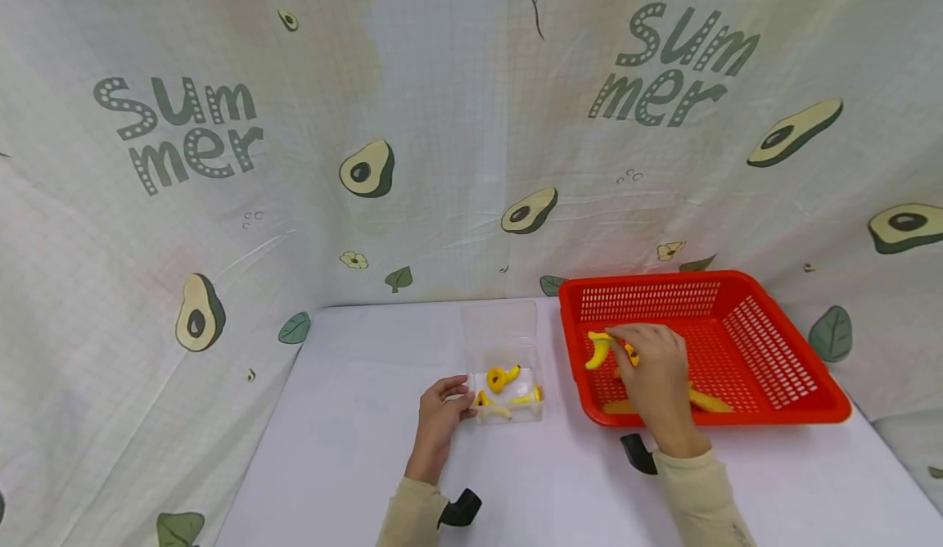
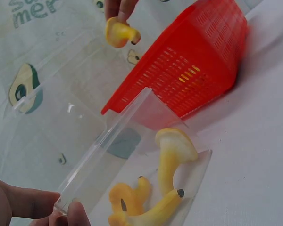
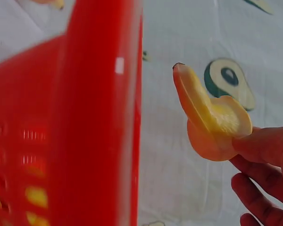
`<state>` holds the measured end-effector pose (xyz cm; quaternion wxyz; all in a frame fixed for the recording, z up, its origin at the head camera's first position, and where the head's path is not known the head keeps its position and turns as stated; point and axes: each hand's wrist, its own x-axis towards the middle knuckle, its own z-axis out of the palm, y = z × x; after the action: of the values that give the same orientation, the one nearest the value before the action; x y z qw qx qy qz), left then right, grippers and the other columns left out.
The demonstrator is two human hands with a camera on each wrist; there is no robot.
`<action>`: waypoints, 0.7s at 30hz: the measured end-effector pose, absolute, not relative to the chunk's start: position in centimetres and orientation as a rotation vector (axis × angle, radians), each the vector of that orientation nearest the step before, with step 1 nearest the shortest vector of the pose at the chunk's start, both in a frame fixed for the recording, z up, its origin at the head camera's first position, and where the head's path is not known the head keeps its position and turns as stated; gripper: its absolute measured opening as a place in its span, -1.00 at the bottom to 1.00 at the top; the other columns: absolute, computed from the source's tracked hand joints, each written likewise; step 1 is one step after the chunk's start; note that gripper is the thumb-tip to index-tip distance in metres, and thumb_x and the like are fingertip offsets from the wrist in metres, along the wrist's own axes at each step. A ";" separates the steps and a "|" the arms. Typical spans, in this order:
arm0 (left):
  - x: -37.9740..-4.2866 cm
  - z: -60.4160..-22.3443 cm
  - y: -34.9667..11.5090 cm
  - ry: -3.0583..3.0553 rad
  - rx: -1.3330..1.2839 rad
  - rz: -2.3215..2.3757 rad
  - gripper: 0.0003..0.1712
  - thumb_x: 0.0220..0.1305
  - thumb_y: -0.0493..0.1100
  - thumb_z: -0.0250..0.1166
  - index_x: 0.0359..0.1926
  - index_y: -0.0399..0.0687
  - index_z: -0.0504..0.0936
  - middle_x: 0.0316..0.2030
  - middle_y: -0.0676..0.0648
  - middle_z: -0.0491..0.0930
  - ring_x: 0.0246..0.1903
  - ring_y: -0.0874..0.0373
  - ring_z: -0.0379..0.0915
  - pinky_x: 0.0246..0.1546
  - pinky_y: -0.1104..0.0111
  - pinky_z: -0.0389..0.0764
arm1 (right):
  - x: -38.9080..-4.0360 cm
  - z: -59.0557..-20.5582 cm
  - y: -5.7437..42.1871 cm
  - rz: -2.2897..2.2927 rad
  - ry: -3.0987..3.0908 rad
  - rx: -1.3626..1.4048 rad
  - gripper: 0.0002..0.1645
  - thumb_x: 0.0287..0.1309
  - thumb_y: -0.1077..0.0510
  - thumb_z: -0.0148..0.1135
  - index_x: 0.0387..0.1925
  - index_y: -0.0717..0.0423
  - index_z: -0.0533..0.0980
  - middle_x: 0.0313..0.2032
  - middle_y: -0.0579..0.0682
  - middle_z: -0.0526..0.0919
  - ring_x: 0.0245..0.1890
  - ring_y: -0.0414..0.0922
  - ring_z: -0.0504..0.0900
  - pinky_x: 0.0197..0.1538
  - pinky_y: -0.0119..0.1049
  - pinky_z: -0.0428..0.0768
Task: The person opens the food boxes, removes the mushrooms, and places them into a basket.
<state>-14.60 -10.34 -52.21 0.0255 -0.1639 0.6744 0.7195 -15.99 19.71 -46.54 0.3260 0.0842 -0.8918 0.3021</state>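
Observation:
My right hand (image 1: 651, 375) is over the red basket and pinches a yellow toy mushroom (image 3: 212, 125) by its cap between thumb and fingers. In the right wrist view the stem points up and away from the hand. At the near left of the basket, my left hand (image 1: 442, 416) grips the side edge of a clear plastic box (image 2: 108, 136) with thumb and fingers. Inside the box lie several yellow toy mushrooms (image 2: 167, 160). Its transparent lid (image 1: 501, 326) stands folded back on the far side.
The red perforated basket (image 1: 781, 416) stands on the right of the white table (image 1: 354, 391), with more yellow pieces (image 1: 709, 400) on its floor, partly hidden by my right hand. A patterned cloth (image 1: 442, 121) hangs behind the table.

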 end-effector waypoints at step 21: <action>-14.8 -52.7 -10.4 2.076 -0.524 2.209 -0.55 0.35 -0.50 0.31 0.23 -0.57 0.51 -0.14 -0.19 0.55 -0.33 0.13 0.51 -0.33 0.43 0.76 | -15.6 -47.3 18.3 0.806 -2.482 0.405 -0.63 0.01 0.42 0.59 -0.08 0.22 0.77 -0.10 0.21 0.79 -0.05 0.22 0.65 0.14 0.31 0.57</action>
<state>-14.85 -10.41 -52.66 0.0328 -0.1701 0.6745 0.7177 -15.60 18.34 -47.32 0.2475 0.1485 -0.9106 0.2958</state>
